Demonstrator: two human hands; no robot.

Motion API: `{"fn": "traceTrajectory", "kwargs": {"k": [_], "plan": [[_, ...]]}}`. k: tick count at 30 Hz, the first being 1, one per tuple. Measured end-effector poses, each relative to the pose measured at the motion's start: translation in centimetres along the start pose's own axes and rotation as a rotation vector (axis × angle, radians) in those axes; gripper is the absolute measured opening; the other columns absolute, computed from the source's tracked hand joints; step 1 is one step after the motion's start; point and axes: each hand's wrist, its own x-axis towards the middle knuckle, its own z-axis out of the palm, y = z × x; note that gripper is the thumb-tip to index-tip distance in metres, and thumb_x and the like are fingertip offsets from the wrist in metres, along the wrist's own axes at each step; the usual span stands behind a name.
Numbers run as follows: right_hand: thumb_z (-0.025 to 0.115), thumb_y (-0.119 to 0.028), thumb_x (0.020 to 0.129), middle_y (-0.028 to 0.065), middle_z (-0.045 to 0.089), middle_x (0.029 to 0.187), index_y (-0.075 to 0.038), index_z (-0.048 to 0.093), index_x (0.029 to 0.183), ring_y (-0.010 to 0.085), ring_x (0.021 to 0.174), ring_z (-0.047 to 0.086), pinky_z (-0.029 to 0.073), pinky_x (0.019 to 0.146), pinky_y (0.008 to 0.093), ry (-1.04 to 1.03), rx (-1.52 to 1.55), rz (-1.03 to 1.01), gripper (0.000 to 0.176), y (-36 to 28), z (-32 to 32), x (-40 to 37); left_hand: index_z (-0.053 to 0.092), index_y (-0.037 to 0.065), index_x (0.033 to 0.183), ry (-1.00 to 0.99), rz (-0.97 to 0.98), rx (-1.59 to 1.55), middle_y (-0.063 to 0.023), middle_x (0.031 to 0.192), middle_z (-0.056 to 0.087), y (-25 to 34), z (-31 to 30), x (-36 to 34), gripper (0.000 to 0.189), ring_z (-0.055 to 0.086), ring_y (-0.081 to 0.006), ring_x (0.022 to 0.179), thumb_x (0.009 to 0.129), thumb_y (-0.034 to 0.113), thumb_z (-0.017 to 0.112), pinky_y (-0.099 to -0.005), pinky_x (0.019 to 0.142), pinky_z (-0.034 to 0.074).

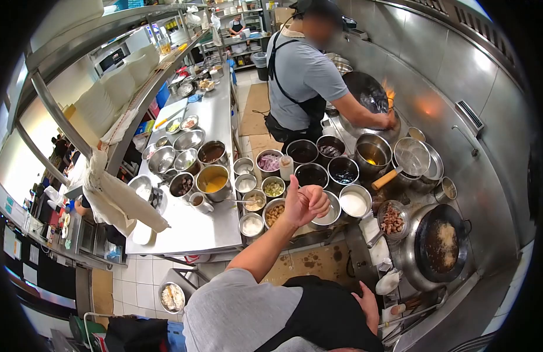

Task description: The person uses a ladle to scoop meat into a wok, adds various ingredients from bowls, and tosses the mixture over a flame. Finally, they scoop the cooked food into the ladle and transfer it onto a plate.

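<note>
My left hand (pixel 306 204) is raised over the containers of ingredients, its thumb up and its other fingers curled in; nothing shows in it. Below it are a pot of brown pieces (pixel 275 212) and a bowl of white powder (pixel 354 200). A squeeze bottle (pixel 286 168) stands just beyond the thumb. My right hand (pixel 368 306) hangs low beside the black apron, near the stove edge, with its fingers apart and nothing visible in it. To its right are a white cloth (pixel 389 282) and a wok (pixel 440 243) with food in dark liquid.
A co-worker (pixel 306 76) stands ahead at another wok (pixel 366 92) with flames beside it. A strainer of browned meat (pixel 393 220) and a wooden-handled strainer (pixel 411 157) lie at the right. The steel counter (pixel 215 226) with several bowls runs along the left.
</note>
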Motion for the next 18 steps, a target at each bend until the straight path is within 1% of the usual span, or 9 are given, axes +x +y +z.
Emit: {"fn": "traceTrajectory", "kwargs": {"k": [1, 3, 5, 8, 11, 14, 18], "plan": [[0.074, -0.023, 0.080, 0.0221, 0.055, 0.131, -0.003, 0.048, 0.137, 0.0366, 0.122, 0.052, 0.043, 0.101, 0.0392, 0.013, -0.014, -0.054, 0.065, 0.5, 0.1, 0.2, 0.038, 0.009, 0.061, 0.027, -0.017, 0.014, -0.0014, 0.055, 0.036, -0.5, -0.1, -0.2, 0.077, 0.036, -0.0138, 0.050, 0.088, 0.078, 0.019, -0.0277, 0.049, 0.035], [0.074, -0.023, 0.081, 0.0222, 0.055, 0.132, -0.002, 0.048, 0.137, 0.0367, 0.123, 0.052, 0.043, 0.102, 0.0395, 0.000, -0.015, -0.081, 0.065, 1.0, 0.2, 0.6, 0.038, 0.009, 0.061, 0.032, -0.036, 0.031, -0.0014, 0.056, 0.036, -1.4, 0.0, -0.5, 0.077, 0.036, -0.0139, 0.050, 0.089, 0.077, 0.018, -0.0274, 0.049, 0.035], [0.073, -0.023, 0.081, 0.0223, 0.054, 0.132, -0.002, 0.048, 0.136, 0.0369, 0.123, 0.052, 0.042, 0.102, 0.0397, -0.012, -0.016, -0.109, 0.064, 1.9, 0.0, 0.9, 0.038, 0.009, 0.058, 0.095, -0.077, 0.070, -0.0007, 0.053, 0.035, -2.3, 0.6, -0.8, 0.079, 0.034, -0.0132, 0.048, 0.087, 0.081, 0.019, -0.0279, 0.049, 0.035], [0.073, -0.024, 0.081, 0.0223, 0.053, 0.134, -0.002, 0.048, 0.137, 0.0366, 0.124, 0.051, 0.041, 0.104, 0.0403, -0.073, 0.023, -0.140, 0.065, 4.2, -0.6, 1.4, 0.038, 0.009, 0.059, 0.123, -0.061, 0.080, -0.0006, 0.053, 0.035, -4.3, 2.0, -1.8, 0.078, 0.035, -0.0131, 0.049, 0.088, 0.079, 0.018, -0.0276, 0.050, 0.035], [0.073, -0.025, 0.082, 0.0225, 0.053, 0.134, -0.002, 0.047, 0.137, 0.0367, 0.125, 0.050, 0.040, 0.105, 0.0403, -0.077, -0.058, -0.190, 0.065, 5.8, -2.5, 1.1, 0.038, 0.009, 0.060, 0.157, -0.074, 0.072, -0.0005, 0.054, 0.035, -6.9, 3.2, -3.3, 0.077, 0.036, -0.0133, 0.050, 0.090, 0.077, 0.018, -0.0275, 0.050, 0.035], [0.072, -0.026, 0.082, 0.0230, 0.053, 0.134, -0.002, 0.047, 0.137, 0.0371, 0.126, 0.049, 0.040, 0.105, 0.0406, -0.083, -0.098, -0.197, 0.065, 4.6, -4.3, 0.8, 0.039, 0.009, 0.061, 0.188, -0.180, 0.081, -0.0004, 0.055, 0.034, -9.5, 3.5, -5.6, 0.076, 0.035, -0.0138, 0.050, 0.090, 0.076, 0.018, -0.0281, 0.051, 0.035], [0.071, -0.028, 0.083, 0.0229, 0.051, 0.135, -0.002, 0.046, 0.138, 0.0365, 0.127, 0.048, 0.039, 0.106, 0.0404, -0.123, -0.108, -0.175, 0.066, 4.5, -4.3, 1.4, 0.036, 0.010, 0.061, 0.266, -0.247, 0.113, -0.0002, 0.055, 0.033, -11.1, 4.2, -8.2, 0.075, 0.035, -0.0137, 0.051, 0.091, 0.076, 0.017, -0.0279, 0.052, 0.034]]}}
